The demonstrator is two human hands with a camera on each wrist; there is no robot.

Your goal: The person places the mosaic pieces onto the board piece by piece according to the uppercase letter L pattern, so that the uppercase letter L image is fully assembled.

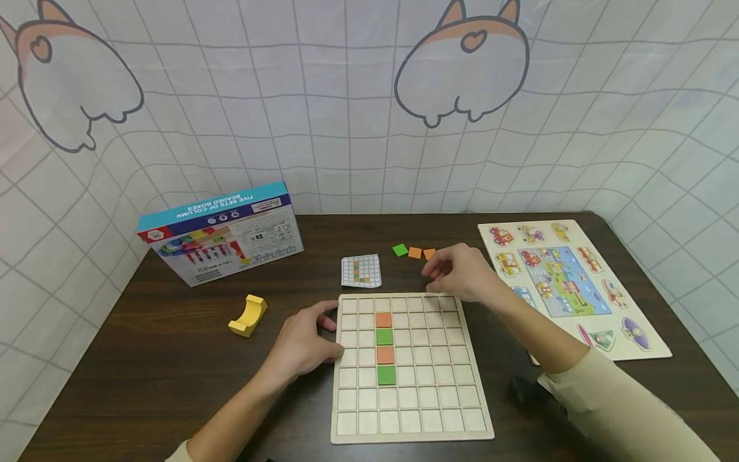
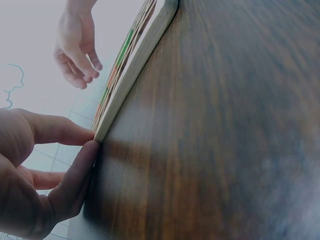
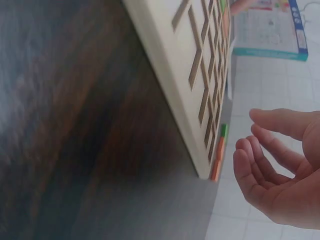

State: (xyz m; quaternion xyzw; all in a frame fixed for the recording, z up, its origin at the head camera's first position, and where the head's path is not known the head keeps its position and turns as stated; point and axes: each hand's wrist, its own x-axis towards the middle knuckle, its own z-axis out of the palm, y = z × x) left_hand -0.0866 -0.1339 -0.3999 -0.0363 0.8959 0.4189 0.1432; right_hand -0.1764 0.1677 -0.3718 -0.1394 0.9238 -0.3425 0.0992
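Note:
A pale wooden grid board [image 1: 427, 378] lies flat on the table. Its third column holds an orange tile [image 1: 383, 319], a green tile [image 1: 383, 337], another orange tile [image 1: 385, 355] and another green tile [image 1: 386, 375] in a row. At the board's left edge, my left hand [image 1: 303, 340] touches the wood with thumb and fingertips. Over the far right corner hovers my right hand [image 1: 462, 273], fingers loosely bent and nothing visible in them. Close to it lie a loose green tile [image 1: 400, 249] and two orange tiles [image 1: 414, 253], one partly behind my fingers.
Behind the board is a small pattern card [image 1: 361, 271]. A yellow curved block [image 1: 249, 316] and a bead-set box [image 1: 231, 237] are on the left. A picture puzzle board [image 1: 571, 289] lies to the right, with a dark object [image 1: 521, 390] near my right forearm.

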